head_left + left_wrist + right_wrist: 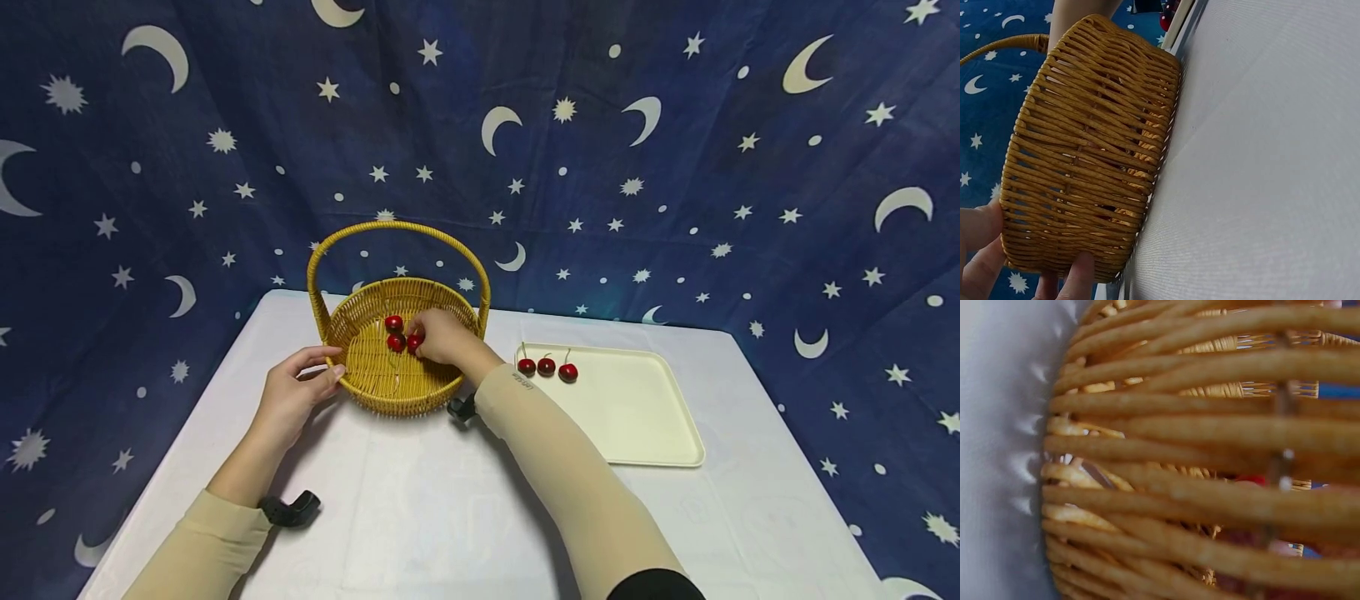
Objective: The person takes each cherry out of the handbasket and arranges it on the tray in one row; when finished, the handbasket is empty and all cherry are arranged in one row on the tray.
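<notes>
A yellow-brown wicker basket [397, 404] with a tall arched handle stands on the white table. My left hand [288, 390] grips its left rim; in the left wrist view the thumb [984, 224] lies at the rim and the fingers rest against the woven side. Inside the basket, my right hand [444, 335] reaches in over the right side and pinches a dark red cherry [414, 342] low near the bottom. Two more cherries, one farther back [393, 323] and one nearer [396, 342], lie beside it. Basket weave mostly hides the right hand in the right wrist view.
Right of the basket, a cream rectangular tray [630, 417] holds three stemmed cherries [547, 367] in a row near its back left corner. Behind the white table [420, 517] hangs a dark blue cloth [600, 217] with moons and stars.
</notes>
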Motion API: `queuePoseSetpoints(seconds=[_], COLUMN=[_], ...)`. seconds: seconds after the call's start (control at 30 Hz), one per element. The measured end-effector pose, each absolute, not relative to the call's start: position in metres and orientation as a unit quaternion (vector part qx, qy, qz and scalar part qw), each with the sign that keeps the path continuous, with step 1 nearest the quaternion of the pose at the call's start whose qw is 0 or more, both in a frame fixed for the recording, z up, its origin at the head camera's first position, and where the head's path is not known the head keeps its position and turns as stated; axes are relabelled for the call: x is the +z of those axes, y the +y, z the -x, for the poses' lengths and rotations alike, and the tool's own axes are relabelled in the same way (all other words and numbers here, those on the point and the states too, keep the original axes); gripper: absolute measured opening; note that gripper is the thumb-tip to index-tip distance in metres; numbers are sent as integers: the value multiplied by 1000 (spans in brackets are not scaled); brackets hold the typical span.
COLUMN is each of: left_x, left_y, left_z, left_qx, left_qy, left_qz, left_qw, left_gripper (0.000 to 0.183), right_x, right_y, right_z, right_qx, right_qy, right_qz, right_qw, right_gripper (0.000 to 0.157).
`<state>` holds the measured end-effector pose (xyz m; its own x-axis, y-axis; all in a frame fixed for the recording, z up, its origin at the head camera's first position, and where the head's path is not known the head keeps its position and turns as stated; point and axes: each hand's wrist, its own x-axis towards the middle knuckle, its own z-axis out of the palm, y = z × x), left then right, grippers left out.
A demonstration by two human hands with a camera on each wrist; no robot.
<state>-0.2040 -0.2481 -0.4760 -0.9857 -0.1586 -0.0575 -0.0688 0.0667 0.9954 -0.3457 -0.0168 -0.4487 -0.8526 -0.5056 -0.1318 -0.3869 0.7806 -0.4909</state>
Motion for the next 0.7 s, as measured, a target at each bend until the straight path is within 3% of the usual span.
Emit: queuePoseSetpoints(seconds=[0.3,0.7], left_x=[-477,-477], left_y=[-250,-248], left_z=[203,204], left_qx=[-676,-673], left_qy=[-732,-734], left_qz=[-76,-80], left_qw=[29,32], left_gripper=[44,42], right_x=[-436,-404], right_y=[-11,35], right_z=[335,286], right_qx=[-310,-392], right_qy=[909,869], right_qz=[256,284], right_qw=[109,102], right_gripper=[32,35])
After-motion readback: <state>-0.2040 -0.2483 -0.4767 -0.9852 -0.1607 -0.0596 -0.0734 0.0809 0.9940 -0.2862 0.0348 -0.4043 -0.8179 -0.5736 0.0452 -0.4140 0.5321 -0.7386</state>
